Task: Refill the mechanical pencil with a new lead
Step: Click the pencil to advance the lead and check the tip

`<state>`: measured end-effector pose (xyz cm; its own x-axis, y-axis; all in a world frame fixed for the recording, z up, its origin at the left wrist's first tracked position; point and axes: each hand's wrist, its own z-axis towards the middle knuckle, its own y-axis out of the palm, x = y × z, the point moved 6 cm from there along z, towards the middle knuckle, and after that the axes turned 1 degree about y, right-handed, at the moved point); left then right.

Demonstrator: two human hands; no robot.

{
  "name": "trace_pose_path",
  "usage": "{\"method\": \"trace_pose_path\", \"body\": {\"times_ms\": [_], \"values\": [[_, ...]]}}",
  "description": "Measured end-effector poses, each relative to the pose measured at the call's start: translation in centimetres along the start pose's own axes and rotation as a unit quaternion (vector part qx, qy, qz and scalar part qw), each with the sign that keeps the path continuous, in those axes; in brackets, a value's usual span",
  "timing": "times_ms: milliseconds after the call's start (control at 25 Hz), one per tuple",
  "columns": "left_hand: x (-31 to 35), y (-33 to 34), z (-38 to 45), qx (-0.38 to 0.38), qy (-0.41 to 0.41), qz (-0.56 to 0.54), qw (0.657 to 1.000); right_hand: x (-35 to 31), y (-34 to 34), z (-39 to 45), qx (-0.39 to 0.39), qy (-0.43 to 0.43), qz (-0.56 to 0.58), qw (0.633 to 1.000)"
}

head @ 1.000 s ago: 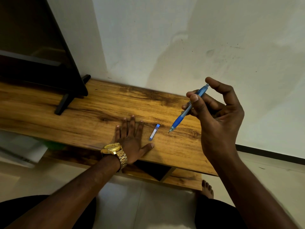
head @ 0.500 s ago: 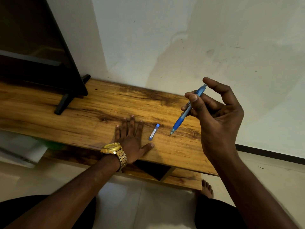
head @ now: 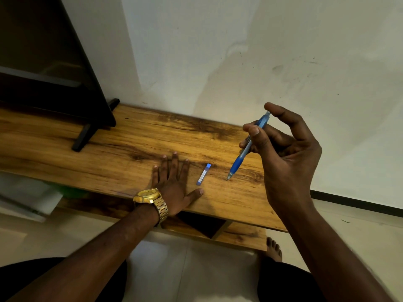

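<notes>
My right hand [head: 283, 153] holds a blue mechanical pencil [head: 244, 152] above the wooden tabletop [head: 130, 136]. The pencil slants, tip down and to the left, its point just over the wood, and my index finger rests on its top end. A small blue lead tube [head: 203, 174] lies flat on the table between my hands, left of the pencil tip. My left hand [head: 174, 184] lies palm down on the wood with fingers spread, holding nothing, just left of the tube. A gold watch is on that wrist.
A dark flat screen on a black foot [head: 82, 138] stands at the back left of the table. A white wall rises behind. Below the table's near edge I see a lower shelf [head: 239, 236], tiled floor and a bare foot [head: 273, 247].
The pencil has dipped slightly in my right hand, its tip now closer to the wood. My left hand and the lead tube have not moved.
</notes>
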<state>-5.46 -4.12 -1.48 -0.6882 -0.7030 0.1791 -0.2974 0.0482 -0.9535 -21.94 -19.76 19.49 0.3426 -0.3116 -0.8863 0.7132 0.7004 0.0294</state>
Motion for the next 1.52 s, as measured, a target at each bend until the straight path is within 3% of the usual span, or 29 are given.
{"method": "trace_pose_path", "body": {"times_ms": [680,1240,1400,1520], "values": [[0.0,-1.4,0.6,0.008,0.024,0.02,0.999,0.1,-0.1,0.0,-0.009,0.005,0.04,0.999],[-1.3,0.1,1.3,-0.027,0.035,0.014,0.999,0.7,-0.5,0.3,0.013,0.026,0.094,0.995],[-1.4,0.0,1.4,-0.029,0.033,0.015,0.999,0.8,0.1,0.3,-0.007,0.04,0.133,0.99],[-1.3,0.0,1.2,-0.03,0.035,0.016,0.999,1.1,0.6,0.2,-0.009,0.098,0.209,0.973]]}}
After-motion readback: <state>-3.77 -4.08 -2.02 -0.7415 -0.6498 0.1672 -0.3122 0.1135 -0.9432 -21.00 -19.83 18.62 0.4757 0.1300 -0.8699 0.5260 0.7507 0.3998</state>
